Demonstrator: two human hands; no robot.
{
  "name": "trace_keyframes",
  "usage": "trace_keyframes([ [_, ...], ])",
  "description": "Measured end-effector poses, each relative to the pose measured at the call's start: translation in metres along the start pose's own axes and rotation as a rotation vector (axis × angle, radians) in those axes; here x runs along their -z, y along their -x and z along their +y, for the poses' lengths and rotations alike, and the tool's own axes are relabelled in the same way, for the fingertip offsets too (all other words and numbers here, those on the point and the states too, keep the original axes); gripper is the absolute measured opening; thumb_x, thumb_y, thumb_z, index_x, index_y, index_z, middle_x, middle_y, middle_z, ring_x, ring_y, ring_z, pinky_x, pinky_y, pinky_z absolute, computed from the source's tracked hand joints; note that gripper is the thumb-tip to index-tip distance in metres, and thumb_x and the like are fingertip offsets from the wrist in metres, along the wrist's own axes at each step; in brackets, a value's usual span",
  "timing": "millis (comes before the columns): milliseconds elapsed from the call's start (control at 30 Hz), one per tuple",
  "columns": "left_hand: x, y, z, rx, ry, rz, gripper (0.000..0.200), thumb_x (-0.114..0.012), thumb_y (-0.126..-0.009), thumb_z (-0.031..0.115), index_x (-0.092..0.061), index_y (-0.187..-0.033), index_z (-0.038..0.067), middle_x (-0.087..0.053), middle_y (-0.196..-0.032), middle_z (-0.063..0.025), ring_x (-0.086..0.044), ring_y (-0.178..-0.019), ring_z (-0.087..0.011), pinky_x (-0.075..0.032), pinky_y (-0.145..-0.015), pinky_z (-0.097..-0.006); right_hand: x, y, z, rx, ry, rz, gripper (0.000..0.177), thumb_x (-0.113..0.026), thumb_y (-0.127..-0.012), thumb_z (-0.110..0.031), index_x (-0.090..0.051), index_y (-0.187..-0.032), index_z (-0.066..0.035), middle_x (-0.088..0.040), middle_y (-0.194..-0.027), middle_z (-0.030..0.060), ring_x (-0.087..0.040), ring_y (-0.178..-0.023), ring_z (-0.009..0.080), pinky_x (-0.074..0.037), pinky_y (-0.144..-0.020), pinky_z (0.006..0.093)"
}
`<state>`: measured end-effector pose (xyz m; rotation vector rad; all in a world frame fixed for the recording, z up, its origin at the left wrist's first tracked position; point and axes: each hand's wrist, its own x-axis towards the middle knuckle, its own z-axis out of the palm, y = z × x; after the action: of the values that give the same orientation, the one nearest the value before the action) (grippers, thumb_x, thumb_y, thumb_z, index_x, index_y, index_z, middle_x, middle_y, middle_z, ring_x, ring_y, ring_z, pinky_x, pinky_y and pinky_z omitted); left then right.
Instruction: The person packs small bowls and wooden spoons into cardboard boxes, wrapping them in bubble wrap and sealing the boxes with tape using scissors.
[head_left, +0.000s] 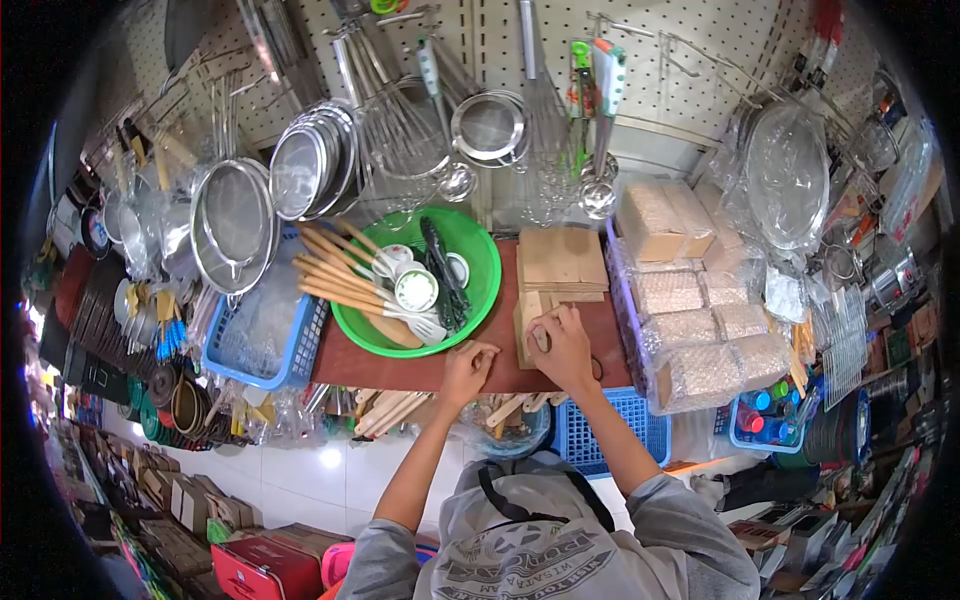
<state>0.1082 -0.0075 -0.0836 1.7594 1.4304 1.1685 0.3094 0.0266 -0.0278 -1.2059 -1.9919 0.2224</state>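
My left hand (470,370) rests at the front edge of the reddish-brown shelf (400,373), near the green basin (487,290), its fingers curled; whatever they hold, if anything, is too small to make out. Wooden-handled utensils (345,285), black utensils (443,270) and small white-and-green bowls (415,288) lie in the basin. To the right, my right hand (562,345) is bent over the brown cardboard pieces (527,320), with a small object I cannot make out at its fingers. Behind it lies a stack of flat brown cardboard (562,258).
Strainers (235,225) and whisks (543,130) hang from the pegboard above. A blue basket (265,350) stands left, bubble-wrapped boxes (690,320) in a purple basket stand right. Below the shelf are another blue basket (620,430) and a red case (265,568).
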Motion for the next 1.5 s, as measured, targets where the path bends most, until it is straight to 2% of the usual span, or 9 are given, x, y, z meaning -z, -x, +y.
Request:
trace_keyframes([
  [133,0.028,0.028,-0.029,0.096,-0.100,-0.010,0.017,-0.060,-0.085,0.006,-0.069,-0.100,0.008,-0.065,-0.092,-0.0117,-0.063,-0.081,-0.0274,-0.049,-0.072,-0.0371,-0.026,0.012,-0.030,-0.026,-0.318,-0.302,0.020,-0.067,-0.078,-0.010,-0.062,-0.097,-0.010,-0.055,-0.104,0.0090,-0.060,-0.081,0.0276,-0.051,-0.071,0.0400],
  [267,0.043,0.048,-0.043,0.086,-0.186,-0.027,0.031,-0.058,-0.085,0.005,-0.063,-0.115,0.010,-0.059,-0.114,-0.0133,-0.060,-0.102,-0.0331,-0.049,-0.086,-0.0433,-0.072,0.038,-0.034,-0.035,-0.149,-0.562,0.036,-0.062,-0.086,-0.020,-0.052,-0.119,-0.012,-0.054,-0.113,0.0101,-0.065,-0.085,0.0328,-0.053,-0.071,0.0451],
  [400,0.044,0.061,-0.073,0.012,-0.383,-0.088,0.045,-0.060,-0.081,0.004,-0.057,-0.126,0.012,-0.045,-0.134,-0.0156,-0.058,-0.106,-0.0369,-0.050,-0.088,-0.0446,-0.109,0.060,-0.031,-0.064,-0.064,-0.579,0.038,-0.065,-0.085,-0.028,-0.053,-0.118,-0.015,-0.053,-0.115,0.0086,-0.065,-0.090,0.0326,-0.053,-0.070,0.0464],
  [600,0.041,0.061,-0.076,0.172,-0.220,-0.091,0.036,-0.065,-0.080,0.004,-0.060,-0.114,0.014,-0.050,-0.124,-0.0129,-0.054,-0.111,-0.0377,-0.047,-0.092,-0.0461,-0.124,0.073,-0.024,-0.051,0.060,-0.543,0.034,-0.066,-0.086,-0.033,-0.055,-0.114,-0.019,-0.054,-0.113,0.0061,-0.065,-0.086,0.0295,-0.052,-0.066,0.0446],
  [800,0.047,0.066,-0.086,-0.046,-0.148,-0.049,0.027,-0.069,-0.082,0.007,-0.062,-0.108,0.013,-0.052,-0.122,-0.0122,-0.060,-0.103,-0.0318,-0.050,-0.083,-0.0423,-0.116,0.079,-0.017,0.039,-0.033,-0.542,0.026,-0.063,-0.087,-0.034,-0.059,-0.103,-0.014,-0.057,-0.112,0.0093,-0.066,-0.080,0.0336,-0.052,-0.064,0.0464],
  [1000,0.065,0.066,-0.062,-0.001,0.149,-0.268,0.029,-0.069,-0.085,0.008,-0.062,-0.113,0.008,-0.053,-0.112,-0.0106,-0.056,-0.087,-0.0205,-0.047,-0.075,-0.0304,-0.090,0.076,-0.026,-0.065,-0.247,-0.689,0.020,-0.058,-0.090,-0.023,-0.060,-0.103,-0.006,-0.064,-0.083,0.0127,-0.064,-0.074,0.0343,-0.049,-0.065,0.0400],
  [1333,0.124,0.033,0.052,0.069,0.092,-0.265,0.050,-0.064,-0.091,0.030,-0.044,-0.131,0.007,-0.056,-0.118,-0.0183,-0.056,-0.110,-0.0326,-0.045,-0.088,-0.0403,-0.016,0.019,-0.105,-0.297,-0.846,-0.586,0.030,-0.046,-0.092,-0.011,-0.059,-0.118,-0.002,-0.043,-0.061,-0.0012,-0.039,-0.055,0.0056,-0.034,-0.050,0.0237],
  [1433,0.131,0.013,0.045,-0.098,0.181,-0.097,0.053,-0.065,-0.090,0.034,-0.043,-0.129,0.006,-0.059,-0.112,-0.0152,-0.057,-0.104,-0.0272,-0.043,-0.089,-0.0364,-0.019,-0.010,-0.122,-0.172,-0.865,-0.558,0.029,-0.044,-0.093,-0.013,-0.060,-0.115,-0.002,-0.040,-0.061,-0.0039,-0.035,-0.054,0.0044,-0.030,-0.048,0.0229],
  [1500,0.140,0.002,0.040,0.048,0.389,-0.108,0.050,-0.056,-0.094,0.039,-0.042,-0.128,0.005,-0.061,-0.104,-0.0093,-0.056,-0.095,-0.0196,-0.042,-0.085,-0.0318,-0.021,-0.032,-0.133,-0.130,-0.841,-0.599,0.028,-0.044,-0.093,-0.014,-0.060,-0.112,-0.002,-0.041,-0.064,-0.0043,-0.036,-0.056,0.0047,-0.030,-0.050,0.0230],
])
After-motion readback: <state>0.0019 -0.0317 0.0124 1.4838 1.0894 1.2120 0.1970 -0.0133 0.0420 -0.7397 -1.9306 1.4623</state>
